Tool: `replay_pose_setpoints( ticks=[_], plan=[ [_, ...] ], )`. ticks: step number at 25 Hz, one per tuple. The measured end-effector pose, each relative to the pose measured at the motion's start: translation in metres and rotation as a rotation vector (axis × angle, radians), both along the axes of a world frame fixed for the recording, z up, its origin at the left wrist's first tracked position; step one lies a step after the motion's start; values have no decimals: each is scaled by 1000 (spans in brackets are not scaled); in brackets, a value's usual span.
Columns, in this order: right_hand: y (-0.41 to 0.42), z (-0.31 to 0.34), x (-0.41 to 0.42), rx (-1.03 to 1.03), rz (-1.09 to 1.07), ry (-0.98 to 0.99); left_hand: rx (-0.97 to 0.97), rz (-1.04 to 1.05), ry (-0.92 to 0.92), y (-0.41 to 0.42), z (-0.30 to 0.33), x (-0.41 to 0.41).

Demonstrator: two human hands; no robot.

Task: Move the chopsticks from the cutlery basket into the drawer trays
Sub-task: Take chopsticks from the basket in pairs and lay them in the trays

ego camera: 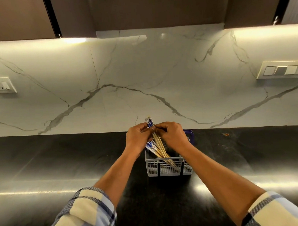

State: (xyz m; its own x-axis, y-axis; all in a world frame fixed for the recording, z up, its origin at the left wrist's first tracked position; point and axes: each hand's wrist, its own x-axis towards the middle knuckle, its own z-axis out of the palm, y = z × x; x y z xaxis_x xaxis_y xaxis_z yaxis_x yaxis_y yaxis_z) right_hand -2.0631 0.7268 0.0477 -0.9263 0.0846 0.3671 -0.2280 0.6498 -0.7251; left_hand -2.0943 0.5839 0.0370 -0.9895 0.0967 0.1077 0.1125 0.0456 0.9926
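Note:
A white slotted cutlery basket (168,168) with a blue handle stands on the dark counter near the wall. Several wooden chopsticks (160,145) with blue-and-white patterned tops lean out of it toward the left. My left hand (137,137) and my right hand (172,134) meet above the basket. Both pinch the upper part of a small bunch of chopsticks whose patterned ends (149,122) stick up between my fingers. Other chopsticks (149,146) rest lower against the basket's left rim, below my left hand. No drawer or tray is in view.
The black polished counter (60,163) runs left and right, backed by a white marble wall. A socket plate (1,85) sits on the wall at the left, and a switch panel (282,70) at the right. Dark upper cabinets hang overhead.

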Motion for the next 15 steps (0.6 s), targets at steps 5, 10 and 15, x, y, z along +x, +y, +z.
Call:
replay_pose_setpoints(
  ticks=[5, 10, 15],
  plan=[
    [4, -19, -6, 5, -35, -196, 90, 77, 12, -20, 16, -5],
    [-7, -56, -4, 278, 4, -294, 188, 156, 77, -72, 63, -17],
    [-37, -71, -2, 487, -111, -150, 219, 201, 122, -126, 80, -20]
  ],
)
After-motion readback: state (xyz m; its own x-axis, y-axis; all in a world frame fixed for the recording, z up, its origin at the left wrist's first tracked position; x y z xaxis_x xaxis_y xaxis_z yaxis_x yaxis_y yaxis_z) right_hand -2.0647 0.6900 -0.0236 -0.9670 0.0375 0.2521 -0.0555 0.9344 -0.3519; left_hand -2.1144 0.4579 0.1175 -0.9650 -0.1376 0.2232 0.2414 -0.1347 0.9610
